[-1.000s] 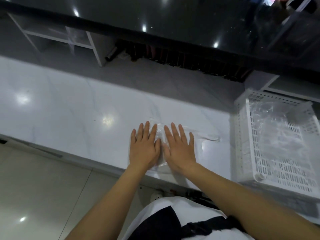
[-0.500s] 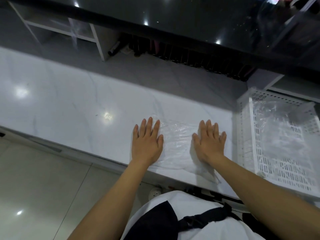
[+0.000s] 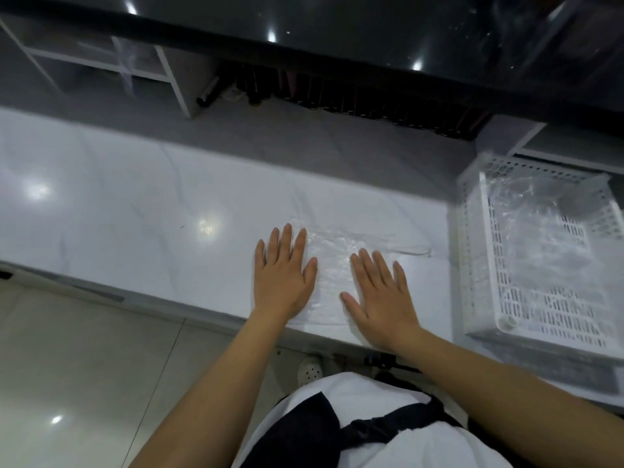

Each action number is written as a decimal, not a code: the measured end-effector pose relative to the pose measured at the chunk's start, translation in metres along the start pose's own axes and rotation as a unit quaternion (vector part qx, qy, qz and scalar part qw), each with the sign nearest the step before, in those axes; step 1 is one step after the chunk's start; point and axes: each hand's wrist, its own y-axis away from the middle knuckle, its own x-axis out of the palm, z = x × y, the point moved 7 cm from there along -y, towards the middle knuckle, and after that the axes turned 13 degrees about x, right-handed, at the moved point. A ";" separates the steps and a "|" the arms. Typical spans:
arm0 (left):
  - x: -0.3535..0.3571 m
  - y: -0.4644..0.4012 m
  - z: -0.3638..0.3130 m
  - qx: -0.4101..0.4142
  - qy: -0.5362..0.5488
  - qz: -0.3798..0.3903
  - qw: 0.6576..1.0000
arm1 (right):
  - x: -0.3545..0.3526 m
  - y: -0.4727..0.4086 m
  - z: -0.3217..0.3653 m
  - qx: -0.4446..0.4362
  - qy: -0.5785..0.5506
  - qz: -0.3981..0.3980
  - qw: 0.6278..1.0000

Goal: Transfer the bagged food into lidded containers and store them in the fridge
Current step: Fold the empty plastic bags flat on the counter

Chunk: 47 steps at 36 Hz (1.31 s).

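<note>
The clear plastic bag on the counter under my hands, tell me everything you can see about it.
The clear plastic bag is thin, see-through film, crinkled and glossy, lying flat and apparently empty on the white marble-look counter near its front edge. The left hand presses its left side with straight fingers; the right hand lies flat on its right part. A thin strip of film trails right toward the white basket, stopping short of it.

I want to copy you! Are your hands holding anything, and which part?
Nothing is gripped. The left hand and right hand lie flat, pressing the clear plastic bag on the counter.
</note>
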 end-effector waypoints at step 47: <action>-0.028 -0.118 -0.363 -0.090 0.589 0.119 0.794 | -0.108 0.098 -0.342 0.387 -0.080 -0.085 0.914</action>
